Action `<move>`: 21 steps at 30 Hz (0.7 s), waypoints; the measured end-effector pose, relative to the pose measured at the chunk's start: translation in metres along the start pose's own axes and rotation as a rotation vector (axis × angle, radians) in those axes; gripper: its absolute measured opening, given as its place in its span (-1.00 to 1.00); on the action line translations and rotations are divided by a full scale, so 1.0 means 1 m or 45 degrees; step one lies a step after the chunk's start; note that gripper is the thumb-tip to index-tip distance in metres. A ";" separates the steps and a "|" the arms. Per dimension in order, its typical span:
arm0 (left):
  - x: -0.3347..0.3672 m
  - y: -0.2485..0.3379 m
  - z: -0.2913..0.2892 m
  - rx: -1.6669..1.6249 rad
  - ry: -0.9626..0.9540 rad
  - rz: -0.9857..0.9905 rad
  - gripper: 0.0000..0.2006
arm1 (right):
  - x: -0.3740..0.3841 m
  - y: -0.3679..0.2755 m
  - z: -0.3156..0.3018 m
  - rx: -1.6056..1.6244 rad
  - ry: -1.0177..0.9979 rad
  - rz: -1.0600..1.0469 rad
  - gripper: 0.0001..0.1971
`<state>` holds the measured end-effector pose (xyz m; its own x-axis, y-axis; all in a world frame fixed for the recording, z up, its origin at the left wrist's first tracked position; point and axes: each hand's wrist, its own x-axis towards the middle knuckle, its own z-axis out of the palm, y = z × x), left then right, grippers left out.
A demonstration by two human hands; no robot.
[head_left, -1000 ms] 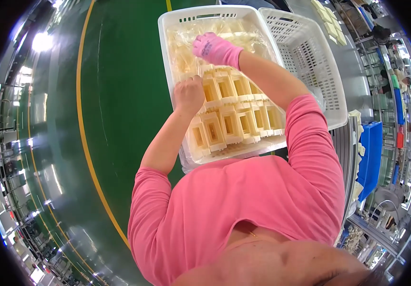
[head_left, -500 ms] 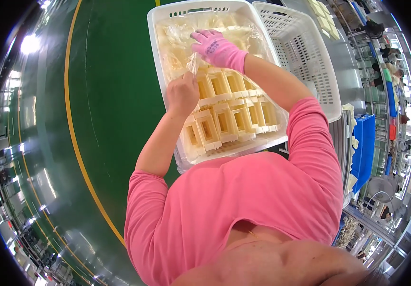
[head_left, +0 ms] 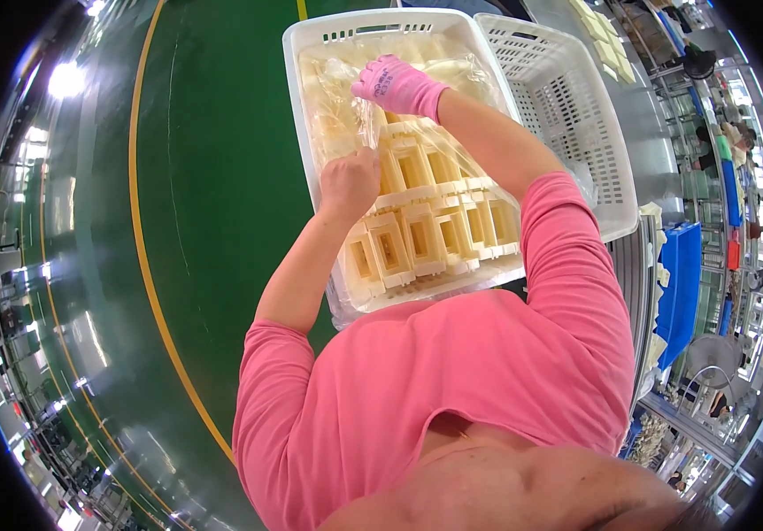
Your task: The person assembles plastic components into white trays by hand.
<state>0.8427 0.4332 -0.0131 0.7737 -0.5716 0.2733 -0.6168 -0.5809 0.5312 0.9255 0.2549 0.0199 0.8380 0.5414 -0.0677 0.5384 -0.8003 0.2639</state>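
A white plastic crate (head_left: 300, 97) holds rows of cream-coloured rectangular plastic frames (head_left: 417, 232). A clear plastic sheet (head_left: 335, 108) lies crumpled over the far part of the crate, while the frames on the near side are uncovered. My bare left hand (head_left: 352, 181) is closed on the sheet's edge near the crate's left side. Farther in, my right hand (head_left: 399, 87), in a pink glove, has its fingers curled onto the same sheet. Between the two hands the film is bunched and pulled taut. My right forearm hides some frames on the right.
Against the crate's right side stands another white perforated basket (head_left: 567, 97). A grey metal work surface (head_left: 643, 115) with cream pieces (head_left: 607, 44) lies beyond it. At the right is a blue bin (head_left: 681, 288). Green floor (head_left: 213, 177) with a yellow line (head_left: 140, 203) runs along the left.
My right hand has gone from spread fingers to curled ones and drawn slightly back. The sheet has lifted off more frames in the middle. My left hand keeps its hold.
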 end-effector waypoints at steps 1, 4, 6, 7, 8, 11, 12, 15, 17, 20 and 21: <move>0.000 0.000 -0.001 0.001 0.001 -0.004 -0.82 | 0.002 0.000 0.001 0.041 -0.032 0.021 -0.79; 0.000 0.001 -0.003 0.007 -0.120 -0.058 -0.82 | 0.011 -0.001 -0.010 0.145 -0.103 0.085 -0.82; 0.002 0.001 -0.004 -0.006 -0.116 -0.067 -0.82 | 0.018 -0.001 -0.009 0.135 -0.148 0.093 -0.84; 0.001 0.002 -0.003 -0.008 -0.117 -0.068 -0.82 | 0.020 -0.001 -0.008 0.126 -0.191 0.102 -0.85; 0.001 0.001 -0.003 -0.024 -0.125 -0.077 -0.82 | 0.022 -0.001 -0.009 0.127 -0.192 0.096 -0.85; 0.001 0.000 -0.004 -0.052 -0.130 -0.095 -0.80 | 0.026 0.000 -0.010 0.152 -0.277 0.209 -0.85; 0.002 0.001 -0.004 -0.062 -0.126 -0.098 -0.80 | 0.027 0.002 -0.006 0.175 -0.285 0.243 -0.83; 0.002 -0.001 -0.003 -0.050 -0.142 -0.124 -0.78 | 0.031 0.006 -0.003 0.236 -0.317 0.306 -0.79; 0.002 -0.002 -0.001 -0.055 -0.128 -0.129 -0.78 | 0.033 0.011 -0.001 0.273 -0.341 0.339 -0.76; 0.003 -0.001 -0.002 -0.065 -0.133 -0.144 -0.77 | 0.038 0.021 0.002 0.308 -0.372 0.375 -0.72; 0.003 -0.001 -0.003 -0.069 -0.149 -0.157 -0.77 | 0.040 0.022 0.000 0.313 -0.412 0.388 -0.71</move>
<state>0.8459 0.4340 -0.0106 0.8190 -0.5632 0.1097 -0.5069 -0.6205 0.5984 0.9714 0.2588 0.0232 0.9240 0.1974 -0.3275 0.2372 -0.9676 0.0861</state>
